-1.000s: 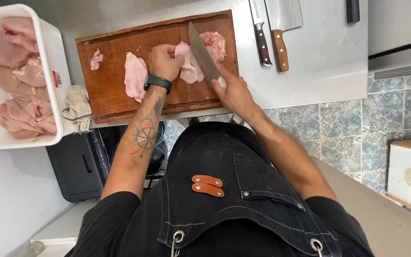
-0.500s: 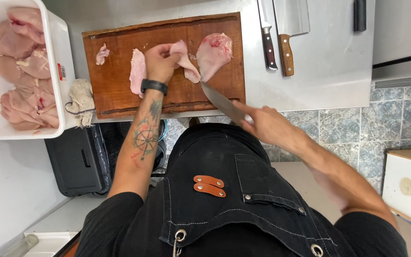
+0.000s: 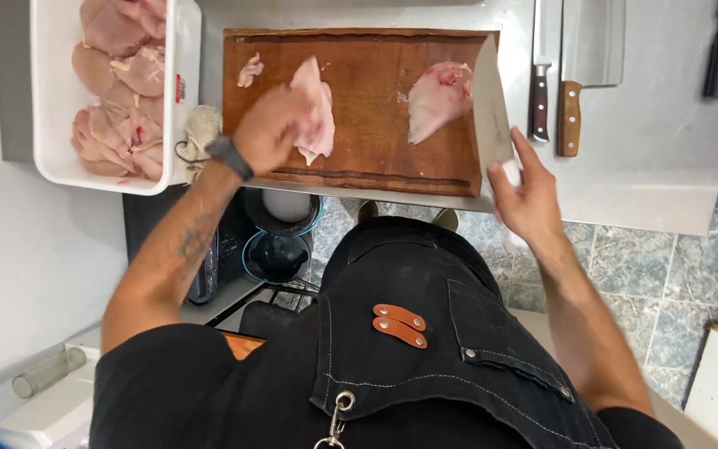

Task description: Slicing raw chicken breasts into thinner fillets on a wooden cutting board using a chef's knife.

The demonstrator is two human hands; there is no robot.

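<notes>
Bare wood lies open across the middle of the cutting board [image 3: 367,125], between the chicken piece [image 3: 315,108] under the left hand [image 3: 271,129] and the second fillet [image 3: 438,100]. The right hand [image 3: 525,195] and its broad knife blade [image 3: 492,100] close off the board's right edge. Beyond them, a slim knife [image 3: 539,83] and a cleaver [image 3: 579,75] occupy the steel counter [image 3: 666,150]. The white tray [image 3: 51,91] of chicken blocks the board's left side.

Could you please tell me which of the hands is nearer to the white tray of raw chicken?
The left. The left hand is on a chicken piece on the board, beside the tray. The right hand holds a knife at the board's far edge.
</notes>
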